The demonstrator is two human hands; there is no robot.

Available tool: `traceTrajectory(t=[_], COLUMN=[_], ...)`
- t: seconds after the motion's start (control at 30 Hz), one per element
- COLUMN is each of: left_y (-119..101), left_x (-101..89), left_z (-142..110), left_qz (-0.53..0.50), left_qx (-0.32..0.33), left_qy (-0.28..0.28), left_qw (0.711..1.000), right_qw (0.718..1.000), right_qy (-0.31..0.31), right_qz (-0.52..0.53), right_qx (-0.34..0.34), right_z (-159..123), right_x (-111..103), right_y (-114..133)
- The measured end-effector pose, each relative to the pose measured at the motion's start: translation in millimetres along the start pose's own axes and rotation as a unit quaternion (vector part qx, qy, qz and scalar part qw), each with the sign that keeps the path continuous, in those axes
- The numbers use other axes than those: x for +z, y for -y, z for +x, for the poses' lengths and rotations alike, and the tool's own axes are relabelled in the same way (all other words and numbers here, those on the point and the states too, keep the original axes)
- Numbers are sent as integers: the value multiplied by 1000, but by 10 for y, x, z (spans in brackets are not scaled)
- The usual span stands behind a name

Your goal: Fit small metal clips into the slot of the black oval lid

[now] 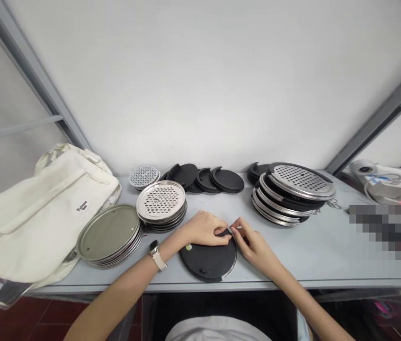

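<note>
Our left arm (115,303) reaches in from the lower left, its forearm bare, the back of our left hand (207,228) turned upward. We curl its fingers (223,239) inward in a tight grip. Our right arm (303,303) slants up from the lower right, also bare, and we hold our right hand (254,246) with thumb and forefinger pinched together. Our two hands face each other, fingertips (234,229) just beside one another.

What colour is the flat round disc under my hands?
The disc is black, with a metallic strip at its right edge; the head view shows it best.
</note>
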State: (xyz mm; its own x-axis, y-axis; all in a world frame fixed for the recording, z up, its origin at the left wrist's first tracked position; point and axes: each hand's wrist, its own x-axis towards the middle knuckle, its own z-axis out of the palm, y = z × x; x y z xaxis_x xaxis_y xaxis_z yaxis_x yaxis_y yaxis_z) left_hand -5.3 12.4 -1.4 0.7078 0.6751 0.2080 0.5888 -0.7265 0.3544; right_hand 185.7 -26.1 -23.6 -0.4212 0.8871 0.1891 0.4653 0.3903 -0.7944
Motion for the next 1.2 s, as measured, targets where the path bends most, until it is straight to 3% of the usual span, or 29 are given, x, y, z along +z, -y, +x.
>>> traceTrajectory(t=[0.53, 0.77, 1.2], left_y=[-84, -130, -113], left_x=[-28, -14, -21], left_z=[-10, -27, -24], left_qz=[94, 169, 157], left_qx=[37, 12, 37], left_qy=[8, 8, 15], left_qw=[995, 985, 987], right_qw=[999, 1000, 999], right_qy=[5, 2, -4], right_qz=[-1, 7, -50], right_qx=[-32, -30, -10], right_z=[22, 27, 49], right_x=[16, 11, 29], right_y=[-22, -16, -25])
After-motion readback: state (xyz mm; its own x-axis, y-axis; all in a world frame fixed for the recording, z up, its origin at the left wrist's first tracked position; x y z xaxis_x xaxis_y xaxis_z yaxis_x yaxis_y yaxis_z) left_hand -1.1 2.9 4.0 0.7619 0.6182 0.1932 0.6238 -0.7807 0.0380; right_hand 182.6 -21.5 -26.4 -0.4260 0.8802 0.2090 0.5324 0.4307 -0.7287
